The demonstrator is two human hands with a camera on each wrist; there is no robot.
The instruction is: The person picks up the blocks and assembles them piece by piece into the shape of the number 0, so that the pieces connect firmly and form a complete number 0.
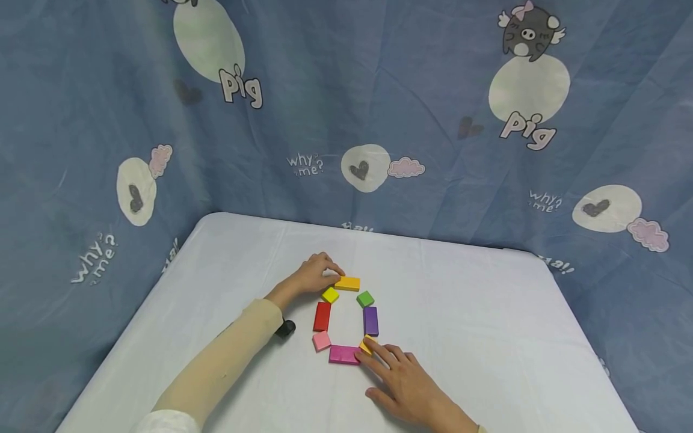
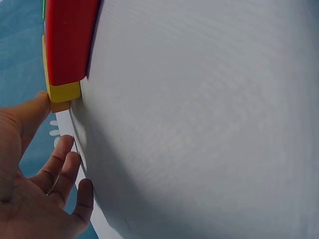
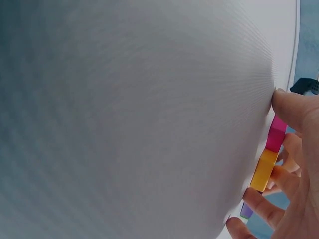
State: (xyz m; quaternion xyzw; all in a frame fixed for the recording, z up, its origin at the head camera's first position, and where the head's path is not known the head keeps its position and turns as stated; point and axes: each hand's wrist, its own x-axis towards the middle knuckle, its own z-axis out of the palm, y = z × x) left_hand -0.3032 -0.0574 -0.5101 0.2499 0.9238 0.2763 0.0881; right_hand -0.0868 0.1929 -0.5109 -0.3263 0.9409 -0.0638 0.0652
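Observation:
Several coloured wooden blocks form a ring on the white table. My left hand (image 1: 316,274) is at the far left of the ring, thumb and index finger at the left end of the orange block (image 1: 349,284); its other fingers are loosely bent. Close to that hand lie the yellow cube (image 1: 330,295) and the red block (image 1: 322,317). At the near right, my right hand (image 1: 408,385) has its fingers spread. Its fingertips touch the magenta block (image 1: 343,355) and the orange cube (image 1: 366,344), while its thumb stays apart on the cloth.
The purple block (image 1: 370,321) and green cube (image 1: 365,299) make up the ring's right side. A pink cube (image 1: 322,341) sits at its near left corner. Beside the left forearm shows a black object (image 1: 286,328). A blue printed curtain (image 1: 346,108) hangs behind the table.

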